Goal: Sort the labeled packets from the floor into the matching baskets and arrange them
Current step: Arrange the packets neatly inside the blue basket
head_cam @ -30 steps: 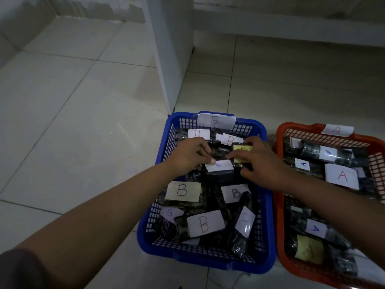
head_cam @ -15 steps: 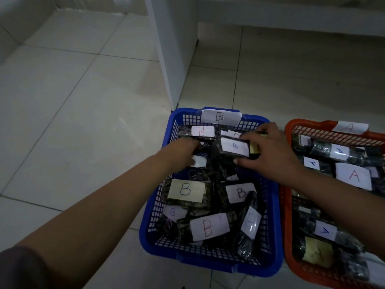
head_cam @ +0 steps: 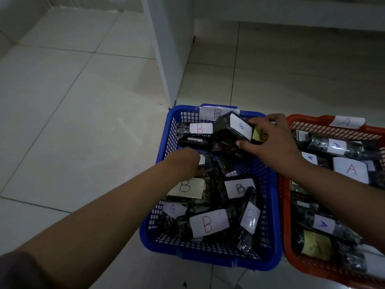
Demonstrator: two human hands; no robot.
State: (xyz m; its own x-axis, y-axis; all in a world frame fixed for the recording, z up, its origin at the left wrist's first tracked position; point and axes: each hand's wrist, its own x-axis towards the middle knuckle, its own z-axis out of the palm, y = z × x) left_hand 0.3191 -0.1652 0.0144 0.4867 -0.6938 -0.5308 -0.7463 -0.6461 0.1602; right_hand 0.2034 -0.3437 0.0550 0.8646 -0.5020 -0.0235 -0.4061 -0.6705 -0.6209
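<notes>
A blue basket (head_cam: 164,142) tagged B holds several dark packets with B labels. My right hand (head_cam: 273,144) grips a dark packet with a white B label (head_cam: 231,130), lifted and tilted over the basket's far end, with a yellow-labelled packet (head_cam: 258,134) under the fingers. My left hand (head_cam: 185,163) reaches down among the packets in the middle of the basket; its fingers are hidden, touching a packet with a small white label (head_cam: 202,159). An orange basket (head_cam: 302,124) tagged A, filled with A packets, stands right beside the blue one.
A white post or cabinet edge (head_cam: 166,59) stands on the tiled floor just behind the blue basket. Bare pale tiles (head_cam: 73,122) spread to the left. A wall base runs along the back.
My right hand has lifted the white-labelled B packet up and toward the basket's far end. My left hand has sunk lower into the middle of the basket.
</notes>
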